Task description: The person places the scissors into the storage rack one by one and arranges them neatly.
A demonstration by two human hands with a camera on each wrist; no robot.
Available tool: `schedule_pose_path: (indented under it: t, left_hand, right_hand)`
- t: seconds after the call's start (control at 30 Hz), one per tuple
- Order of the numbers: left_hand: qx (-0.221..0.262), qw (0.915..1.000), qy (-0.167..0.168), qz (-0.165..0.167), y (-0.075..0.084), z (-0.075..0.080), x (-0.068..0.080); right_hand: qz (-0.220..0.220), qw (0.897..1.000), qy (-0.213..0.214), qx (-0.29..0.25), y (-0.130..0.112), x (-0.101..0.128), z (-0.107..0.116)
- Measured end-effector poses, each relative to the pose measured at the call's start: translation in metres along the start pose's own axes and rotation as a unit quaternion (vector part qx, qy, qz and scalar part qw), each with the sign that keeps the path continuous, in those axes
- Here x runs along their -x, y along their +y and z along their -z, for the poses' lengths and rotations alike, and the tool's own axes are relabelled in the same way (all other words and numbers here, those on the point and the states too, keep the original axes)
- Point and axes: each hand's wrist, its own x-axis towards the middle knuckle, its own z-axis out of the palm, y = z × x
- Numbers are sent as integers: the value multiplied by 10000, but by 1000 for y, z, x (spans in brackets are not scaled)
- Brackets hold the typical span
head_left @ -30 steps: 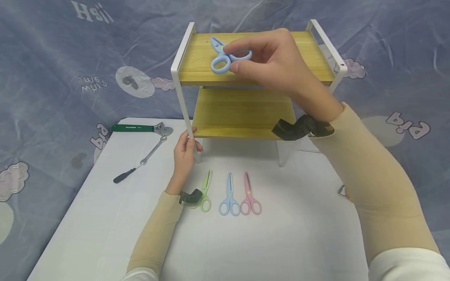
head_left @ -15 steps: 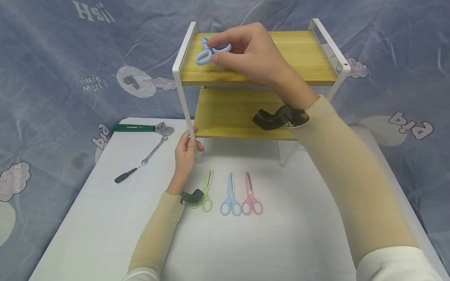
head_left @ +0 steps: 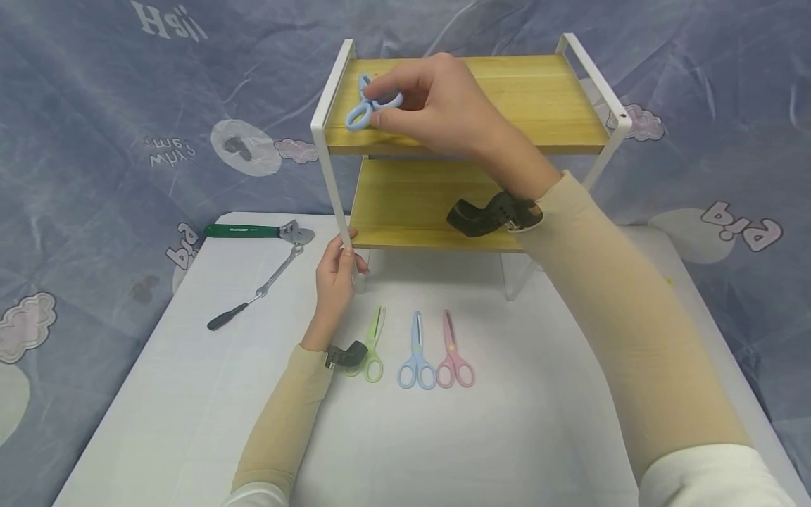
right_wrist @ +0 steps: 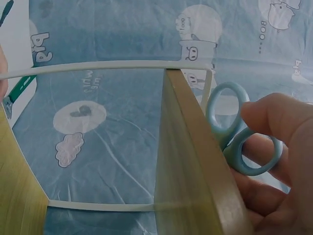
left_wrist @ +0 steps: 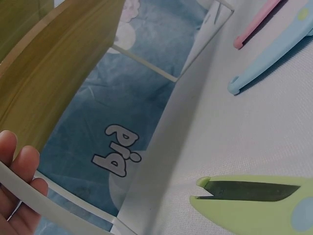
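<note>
- The green-handled wrench (head_left: 256, 231) and the slim black-handled wrench (head_left: 253, 290) lie at the far left of the white counter (head_left: 190, 394), well apart from either hand and touched by nothing.
- The left hand (head_left: 336, 278) curls round the front left leg of the two-tier shelf (head_left: 538, 88), low down by the bottom board; in the left wrist view its fingertips (left_wrist: 19, 161) wrap the white bar. A firm, steady grip there seems the right way to keep the light frame from sliding.
- Just in front of that hand three pairs lie side by side on the counter, the green scissors (head_left: 372, 345), the blue scissors on the counter (head_left: 416, 352) and the pink scissors (head_left: 451, 351), all with blades pointing away toward the shelf and loops toward the person.
- The right hand (head_left: 443, 105) pinches the light blue scissors (head_left: 367, 104) by their loops, at the left end of the top board, close to the white side rail.
- Those scissors run on a slant: loops toward the front left edge, blades toward the back, long axis roughly front to back. Whether they already rest flat on the wood I cannot tell.
- To do this well, I judge they should be lowered flat, clear of the rail and edge, before the fingers loosen.
</note>
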Motion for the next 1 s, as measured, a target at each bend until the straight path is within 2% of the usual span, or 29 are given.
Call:
schedule_pose_path:
  t: [0.13,0.4,0.6,0.8,1.0]
  left_hand:
    - [6,10000,10,-63,-2,0,0]
    - [70,9999,35,-154,-4,-1,0]
    - [164,9998,33,-60,-2,0,0]
    - [267,9996,65,63,0,-1,0]
    - [362,9993,44,40,0,-1,1]
  right_hand:
    - [15,9993,-118,342,0,0,-3]
    - [402,9919,-254,1180,0,1,-9]
    - [521,9859,-277,1569,-2,-1,-14]
    - [362,9806,-353,1892,-6,-4,-18]
    - [120,9797,-513,1934,-9,-5,-18]
